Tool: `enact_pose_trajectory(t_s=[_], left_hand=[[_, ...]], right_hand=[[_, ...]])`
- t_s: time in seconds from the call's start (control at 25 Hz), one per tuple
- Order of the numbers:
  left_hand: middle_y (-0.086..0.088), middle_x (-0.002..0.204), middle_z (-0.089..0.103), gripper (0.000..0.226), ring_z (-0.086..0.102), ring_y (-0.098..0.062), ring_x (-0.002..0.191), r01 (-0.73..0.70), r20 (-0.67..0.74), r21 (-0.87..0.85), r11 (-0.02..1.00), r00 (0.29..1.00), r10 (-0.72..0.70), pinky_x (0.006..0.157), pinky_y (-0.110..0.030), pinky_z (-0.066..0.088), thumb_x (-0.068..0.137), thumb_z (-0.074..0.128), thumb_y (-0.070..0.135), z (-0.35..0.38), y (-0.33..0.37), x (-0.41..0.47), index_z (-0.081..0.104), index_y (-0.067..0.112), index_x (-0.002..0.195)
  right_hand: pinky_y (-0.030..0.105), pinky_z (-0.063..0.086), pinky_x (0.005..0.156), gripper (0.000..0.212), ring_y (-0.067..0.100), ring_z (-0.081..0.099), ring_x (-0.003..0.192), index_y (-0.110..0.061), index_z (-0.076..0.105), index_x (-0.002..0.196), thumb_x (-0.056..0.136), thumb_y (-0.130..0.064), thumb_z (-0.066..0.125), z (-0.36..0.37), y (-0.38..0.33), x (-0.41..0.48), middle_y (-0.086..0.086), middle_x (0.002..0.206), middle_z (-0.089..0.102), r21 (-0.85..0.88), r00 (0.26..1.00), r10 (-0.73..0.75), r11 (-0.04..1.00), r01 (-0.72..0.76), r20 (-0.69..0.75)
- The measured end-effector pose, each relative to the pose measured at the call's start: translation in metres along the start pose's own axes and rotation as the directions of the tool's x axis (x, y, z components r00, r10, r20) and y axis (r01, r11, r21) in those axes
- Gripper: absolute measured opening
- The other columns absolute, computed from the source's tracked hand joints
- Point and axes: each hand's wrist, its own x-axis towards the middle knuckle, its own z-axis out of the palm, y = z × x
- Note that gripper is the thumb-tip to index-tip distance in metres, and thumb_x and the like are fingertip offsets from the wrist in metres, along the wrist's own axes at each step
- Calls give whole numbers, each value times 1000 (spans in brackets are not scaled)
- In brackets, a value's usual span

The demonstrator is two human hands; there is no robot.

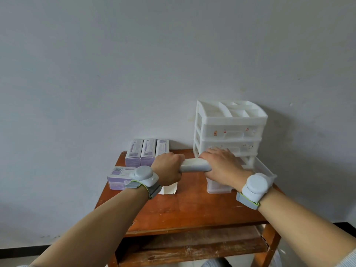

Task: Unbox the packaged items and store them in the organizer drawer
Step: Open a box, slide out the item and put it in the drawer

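Note:
A pale grey tube [194, 165] lies level between my hands above the table. My left hand [169, 168] grips its left end and my right hand [221, 164] grips its right end. A white plastic organizer [231, 132] stands at the back right of the table. Its bottom drawer [265, 170] is pulled out toward me, partly hidden under my right hand. Three purple-and-white boxes [147, 151] stand upright at the back left. Another box [119, 177] lies on its side in front of them, its open white end [169, 189] showing below my left wrist.
The brown wooden table [192, 209] has a lower shelf [192, 249] and stands against a plain white wall. Both wrists carry grey strapped devices. The organizer top has several open compartments.

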Motion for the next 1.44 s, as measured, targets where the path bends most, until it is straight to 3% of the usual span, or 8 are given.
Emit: enact_pose_trajectory(t_s=[0.16,0.36,0.52,0.68,0.96,1.2,1.28,1.44], left_hand=[[-2,100,66,24,63,-27,87,-98,-103,107,989,989,109,70,-35,48,82,59,19,-2,18,12,57,18,106],[-6,105,60,24,56,-27,94,-180,-210,199,963,952,221,80,-41,51,85,59,16,2,43,34,55,14,108],[-5,94,66,15,63,-29,83,-135,-140,82,988,979,145,71,-36,53,81,61,18,2,61,54,57,15,95],[-6,91,68,28,64,-25,81,-17,28,-110,994,999,21,75,-36,57,73,71,24,3,73,77,65,15,99],[-11,94,67,28,62,-34,81,-176,-35,12,984,984,177,65,-34,47,79,62,22,19,96,101,53,15,105],[-13,92,66,22,61,-36,76,-217,-108,96,971,968,227,62,-34,39,87,56,17,30,110,113,49,12,107],[-11,91,66,21,61,-36,74,-225,-150,123,966,959,243,60,-34,38,88,52,13,36,114,116,47,11,109],[-9,94,65,25,60,-31,77,-202,-160,87,976,964,214,68,-38,51,89,54,12,46,120,117,42,14,111]], right_hand=[[23,36,54,14,14,57,69,-27,60,87,78,-26,71,-4,15,-9,-4,80,64,251,990,96,961,-119,103],[28,53,61,17,11,67,65,-21,67,83,69,-24,76,-17,51,-11,-3,71,71,446,929,116,852,-275,352],[25,41,52,18,14,59,61,-28,60,69,64,-26,78,-17,78,-14,-7,68,62,406,952,169,875,-264,254],[24,44,60,28,4,60,74,-33,66,89,66,-31,82,-14,100,-22,-13,83,64,508,977,206,836,-207,58],[32,48,64,26,19,60,71,-22,68,90,71,-16,84,-15,135,-22,6,82,67,622,934,238,698,-356,268],[38,59,67,68,40,71,89,-17,56,127,76,-58,73,-11,160,-24,16,126,56,715,707,209,44,-697,676],[32,59,55,67,40,72,80,-10,56,124,83,-63,60,-6,165,-21,26,110,64,658,635,214,-51,-752,742],[21,54,43,47,21,70,60,1,61,116,83,-29,73,2,170,-17,20,83,74,745,695,281,-141,-652,662]])
